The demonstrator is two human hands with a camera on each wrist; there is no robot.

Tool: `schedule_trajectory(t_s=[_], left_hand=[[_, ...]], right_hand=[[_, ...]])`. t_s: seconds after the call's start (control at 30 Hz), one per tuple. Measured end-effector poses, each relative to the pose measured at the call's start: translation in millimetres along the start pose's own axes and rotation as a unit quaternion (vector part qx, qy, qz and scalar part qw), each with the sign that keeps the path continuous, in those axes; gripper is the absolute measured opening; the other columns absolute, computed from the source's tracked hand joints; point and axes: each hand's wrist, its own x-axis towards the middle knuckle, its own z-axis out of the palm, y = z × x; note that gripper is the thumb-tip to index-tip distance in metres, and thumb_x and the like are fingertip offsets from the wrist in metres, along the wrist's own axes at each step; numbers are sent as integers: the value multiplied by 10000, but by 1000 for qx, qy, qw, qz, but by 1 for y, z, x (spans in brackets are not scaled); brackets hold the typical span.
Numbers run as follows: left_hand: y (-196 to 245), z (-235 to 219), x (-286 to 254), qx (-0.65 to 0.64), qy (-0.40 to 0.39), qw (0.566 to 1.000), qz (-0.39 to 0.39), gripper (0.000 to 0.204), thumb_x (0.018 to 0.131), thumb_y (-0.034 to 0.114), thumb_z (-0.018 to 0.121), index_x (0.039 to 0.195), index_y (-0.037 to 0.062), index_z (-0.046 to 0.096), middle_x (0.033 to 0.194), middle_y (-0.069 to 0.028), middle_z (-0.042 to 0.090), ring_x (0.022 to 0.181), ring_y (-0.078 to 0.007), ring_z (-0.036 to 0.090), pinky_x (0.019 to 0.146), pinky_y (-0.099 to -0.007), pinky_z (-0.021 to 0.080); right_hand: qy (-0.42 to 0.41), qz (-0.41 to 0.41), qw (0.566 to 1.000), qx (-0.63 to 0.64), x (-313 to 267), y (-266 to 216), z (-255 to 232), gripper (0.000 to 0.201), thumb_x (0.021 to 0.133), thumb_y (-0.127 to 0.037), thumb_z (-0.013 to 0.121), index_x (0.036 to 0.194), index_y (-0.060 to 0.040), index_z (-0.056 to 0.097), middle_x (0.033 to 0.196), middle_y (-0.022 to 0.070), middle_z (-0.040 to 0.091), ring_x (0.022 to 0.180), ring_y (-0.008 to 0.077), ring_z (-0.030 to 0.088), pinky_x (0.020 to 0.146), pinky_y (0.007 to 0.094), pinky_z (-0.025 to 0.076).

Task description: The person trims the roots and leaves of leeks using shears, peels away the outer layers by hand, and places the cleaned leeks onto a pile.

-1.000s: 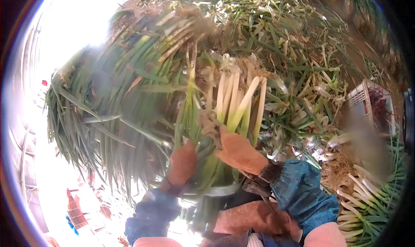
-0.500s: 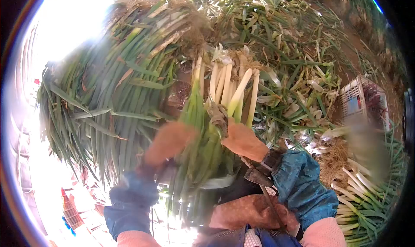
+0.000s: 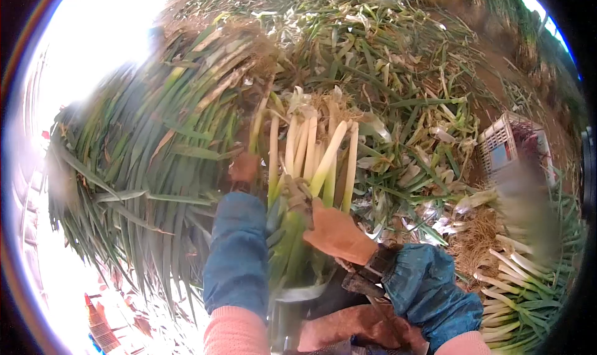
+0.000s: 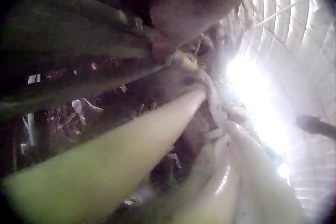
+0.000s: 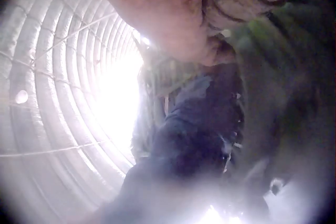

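A bunch of leeks (image 3: pixel 305 147), white ends and roots pointing away from the body, is gripped by my right hand (image 3: pixel 342 234), its soiled fingers wrapped around the green part. The right hand fills the top of the right wrist view (image 5: pixel 163 14). My left hand (image 3: pixel 244 168) is left of the bunch, against a single leek stalk (image 3: pixel 257 128) by the leafy pile. In the left wrist view the hand (image 4: pixel 194 8) appears over green leaves and pale stalks (image 4: pixel 131 145); its fingertips are mostly hidden, so the hold is unclear.
A large heap of leeks (image 3: pixel 143 137) lies on the left. Loose leaves and trimmings (image 3: pixel 398 94) cover the ground ahead. At the right are a white crate (image 3: pixel 497 147) and a pile of leeks with pale stalks (image 3: pixel 507 280).
My left hand has moved off the bunch, first back toward the left, then forward to the heap's edge. The right hand keeps its grip; another white stalk shows at the bunch's left side.
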Motion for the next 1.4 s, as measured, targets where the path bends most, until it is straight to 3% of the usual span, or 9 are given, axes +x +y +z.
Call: schedule_trajectory(t_s=[0.27,0.4,0.6,0.77,0.83,1.13,1.23,1.33,1.4], left_hand=[[-15,-18,-59,188,118,975,-2,219,742,191,549,891,32,574,865,-198,633,832,-372,618,755,-465,482],[1,-77,-125,89,33,994,47,248,732,193,561,918,29,560,872,-220,614,827,-401,595,754,-471,467],[41,-95,-213,-143,-70,977,143,399,678,187,587,1042,30,541,915,-255,588,907,-400,551,799,-446,427],[17,-45,-208,-225,-93,953,182,568,654,152,547,1193,-11,475,946,-269,580,897,-384,566,803,-393,431],[26,-47,-201,-285,-138,936,151,615,642,141,537,1225,-33,449,968,-270,577,912,-361,570,811,-373,430],[40,-45,-191,-336,-129,920,153,695,617,76,531,1295,-8,405,1037,-201,593,866,-280,580,786,-321,446],[46,-55,-196,-419,-235,872,94,698,625,56,536,1307,-2,398,1105,-180,569,908,-244,572,790,-299,448],[58,-73,-214,-294,-197,931,95,691,636,58,542,1309,-1,395,1088,-168,569,912,-220,567,773,-296,456],[48,-64,-215,-262,-135,943,157,681,641,54,543,1305,3,400,1071,-151,570,899,-202,563,762,-291,457]], right_hand=[[-47,-39,998,19,-2,-22,-2,345,748,-136,520,977,99,414,772,275,596,747,430,606,684,473,487],[-40,-57,998,-2,-4,-25,14,324,749,-136,524,951,92,415,787,267,599,760,428,606,695,471,485],[-12,-12,1000,-16,6,-2,17,394,749,-185,540,984,103,407,810,276,596,795,428,598,719,476,477],[39,-2,999,-29,-3,11,13,419,732,-206,552,973,105,406,756,287,586,760,449,585,689,489,471],[20,15,999,-28,-13,8,2,411,734,-199,542,974,102,399,747,287,583,752,454,584,685,493,467],[-5,-12,997,-74,-41,7,-7,397,730,-187,538,957,91,368,715,292,573,704,470,576,656,494,468],[-1,-19,998,-63,-39,12,-2,405,730,-190,540,965,92,368,719,288,577,694,464,578,649,498,468],[47,-35,997,-54,-22,25,7,410,727,-190,544,968,97,376,724,285,580,691,457,581,646,500,468],[76,-41,995,-53,-11,30,4,406,724,-189,546,960,99,386,725,281,583,694,453,583,650,498,469]])
